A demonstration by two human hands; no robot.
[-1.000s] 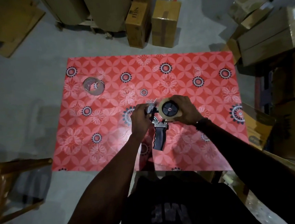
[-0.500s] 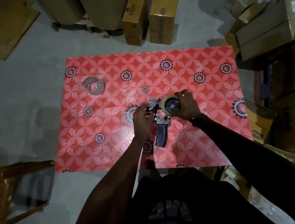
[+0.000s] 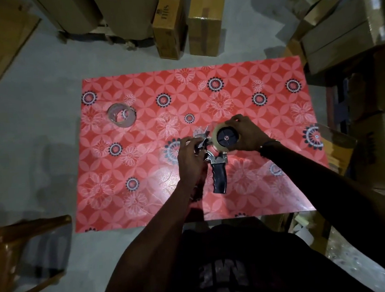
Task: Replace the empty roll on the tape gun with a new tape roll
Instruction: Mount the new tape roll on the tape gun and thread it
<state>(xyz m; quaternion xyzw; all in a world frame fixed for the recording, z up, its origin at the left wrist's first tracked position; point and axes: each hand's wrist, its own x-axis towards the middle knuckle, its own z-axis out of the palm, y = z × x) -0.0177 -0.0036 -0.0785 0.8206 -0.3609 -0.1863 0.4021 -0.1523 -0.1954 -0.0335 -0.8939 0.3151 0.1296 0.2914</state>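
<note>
On the red flowered desk [image 3: 144, 195], ringed by cardboard boxes [image 3: 207, 22], the left hand [image 3: 191, 159] pinches the tape gun [image 3: 218, 164] front while the right hand [image 3: 247, 133] grips its mounted tape roll [image 3: 219, 143]; the empty roll [image 3: 122, 115] lies far left.

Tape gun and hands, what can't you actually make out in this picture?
- Head view: the tape gun front end, covered by the left hand.
- Head view: the tape's free end on the tape roll, too small and dim; right hand covers its far rim.
- Head view: spare roll, blurred, fullness unclear.
</note>
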